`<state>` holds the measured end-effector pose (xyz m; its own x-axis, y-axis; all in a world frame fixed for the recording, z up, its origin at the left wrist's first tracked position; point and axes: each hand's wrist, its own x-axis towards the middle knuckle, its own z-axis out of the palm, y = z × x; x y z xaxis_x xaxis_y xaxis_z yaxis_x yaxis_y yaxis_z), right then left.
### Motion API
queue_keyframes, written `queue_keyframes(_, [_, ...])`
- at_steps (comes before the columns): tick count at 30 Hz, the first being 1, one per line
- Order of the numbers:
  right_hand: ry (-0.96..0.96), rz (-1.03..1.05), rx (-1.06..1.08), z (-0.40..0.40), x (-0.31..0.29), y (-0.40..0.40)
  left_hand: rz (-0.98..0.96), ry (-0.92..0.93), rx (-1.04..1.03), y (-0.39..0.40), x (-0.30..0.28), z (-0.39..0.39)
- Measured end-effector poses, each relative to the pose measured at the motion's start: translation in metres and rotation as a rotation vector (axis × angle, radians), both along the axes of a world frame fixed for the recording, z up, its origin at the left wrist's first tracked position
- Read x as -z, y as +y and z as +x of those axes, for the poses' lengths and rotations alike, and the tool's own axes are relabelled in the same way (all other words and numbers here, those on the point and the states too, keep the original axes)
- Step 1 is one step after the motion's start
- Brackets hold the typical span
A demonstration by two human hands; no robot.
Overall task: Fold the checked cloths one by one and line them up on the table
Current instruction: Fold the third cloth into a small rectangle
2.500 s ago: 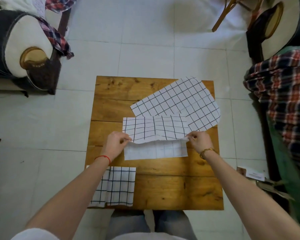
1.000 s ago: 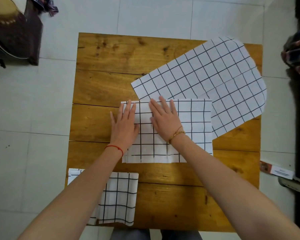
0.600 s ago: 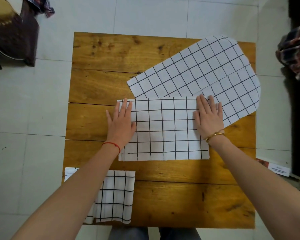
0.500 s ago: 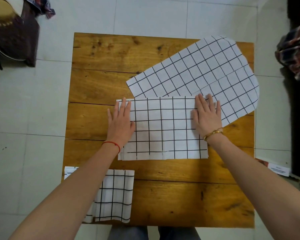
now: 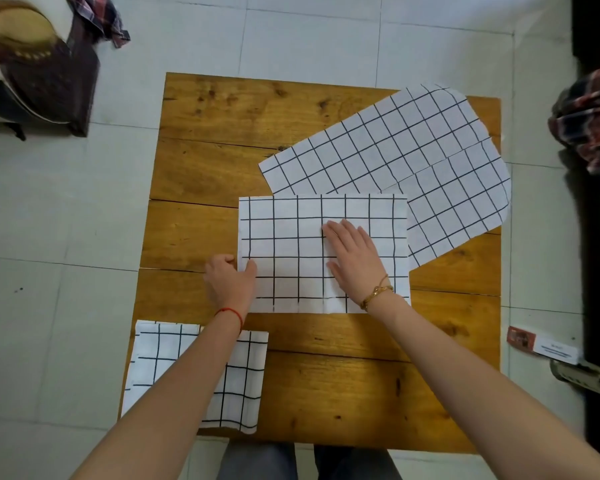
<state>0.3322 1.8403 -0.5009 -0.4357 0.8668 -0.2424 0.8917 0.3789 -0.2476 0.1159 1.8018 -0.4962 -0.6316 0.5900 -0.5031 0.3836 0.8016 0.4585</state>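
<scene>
We'd pin the half-folded cloth (image 5: 291, 251) with our flat, spread right hand (image 5: 354, 261) while the left hand (image 5: 229, 282), pinching the 9 o'clock edge, folds toward 3 o'clock, corners matched.

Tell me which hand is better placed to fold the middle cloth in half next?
Left hand: it already pinches the half-folded cloth's left edge, while the right hand lies flat, holding it down.

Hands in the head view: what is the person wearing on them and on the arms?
Both forearms are bare, no sleeves or gloves in view. The left hand has a thin red string bracelet at the wrist; the right hand has a slim gold-coloured chain bracelet.
</scene>
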Motion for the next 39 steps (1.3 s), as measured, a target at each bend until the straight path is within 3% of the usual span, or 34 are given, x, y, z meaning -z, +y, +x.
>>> queue_keyframes(9, [-0.078,-0.080,0.014,-0.002,0.012,-0.003,0.001,-0.062,0.028,0.003,0.002,-0.003])
queue_keyframes(18, [-0.078,-0.057,-0.001,-0.015,0.012,-0.006,0.162,-0.416,-0.061,0.003,-0.029,-0.013])
queue_keyframes(23, [-0.073,-0.087,-0.021,-0.040,0.013,-0.011,0.255,-0.510,0.166,-0.007,-0.060,-0.021])
queue_keyframes(31, [-0.059,-0.076,-0.068,-0.078,0.015,-0.013,0.281,-0.368,0.556,-0.006,-0.080,-0.005])
queue_keyframes(36, [-0.113,-0.037,-0.009,-0.063,0.017,-0.009,0.316,-0.394,0.642,0.001,-0.069,0.027])
queue_keyframes(39, [-0.010,0.054,0.134,-0.034,0.005,-0.008,0.305,-0.427,0.630,0.005,-0.060,0.048])
